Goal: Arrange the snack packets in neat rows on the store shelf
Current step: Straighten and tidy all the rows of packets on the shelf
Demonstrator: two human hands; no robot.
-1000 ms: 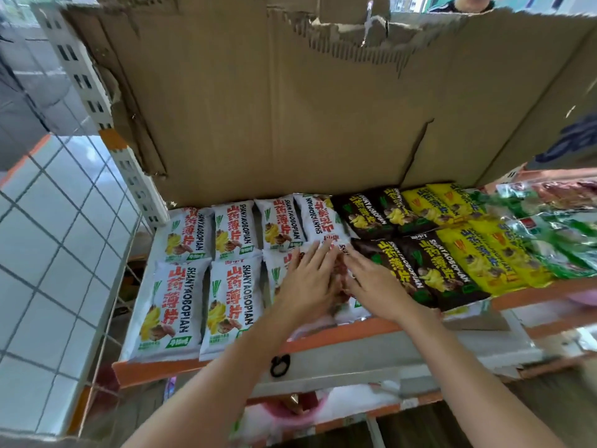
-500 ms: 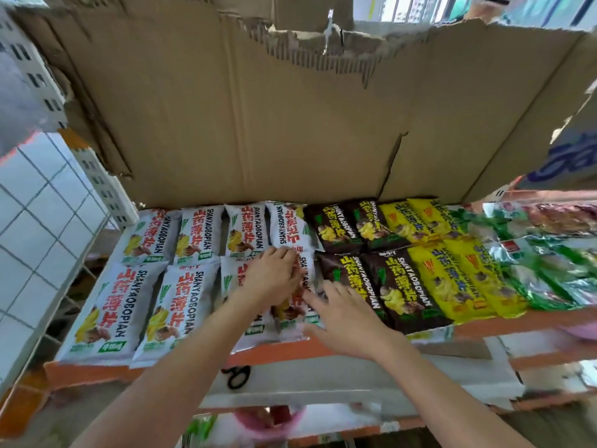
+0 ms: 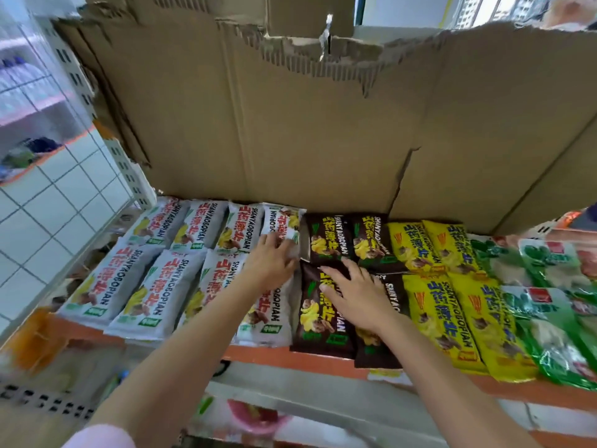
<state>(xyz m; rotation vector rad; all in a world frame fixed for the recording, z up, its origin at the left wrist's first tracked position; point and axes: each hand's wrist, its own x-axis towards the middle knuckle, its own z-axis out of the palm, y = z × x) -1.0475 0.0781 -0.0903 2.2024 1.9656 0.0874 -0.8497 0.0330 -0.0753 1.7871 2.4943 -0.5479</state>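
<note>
Packed edge to edge with flat white, brown and yellow foil snack packets (image 3: 326,305) across the orange-edged shelf (image 3: 310,358); walled behind by torn brown cardboard (image 3: 290,130); open only above and in front.

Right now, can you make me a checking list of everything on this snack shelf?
Surface: orange-edged shelf, packets lying flat in two rows.
Job's things: white packets on the left, brown packets in the middle, yellow packets further right.
Clutter: green packets at the far right, overlapping untidily.
Hands: left hand rests on a back-row white packet; right hand lies flat on the front brown packets, fingers spread.
Cables: nothing seen.
Surroundings: torn cardboard sheet behind the shelf; white tiled wall at left.
</note>
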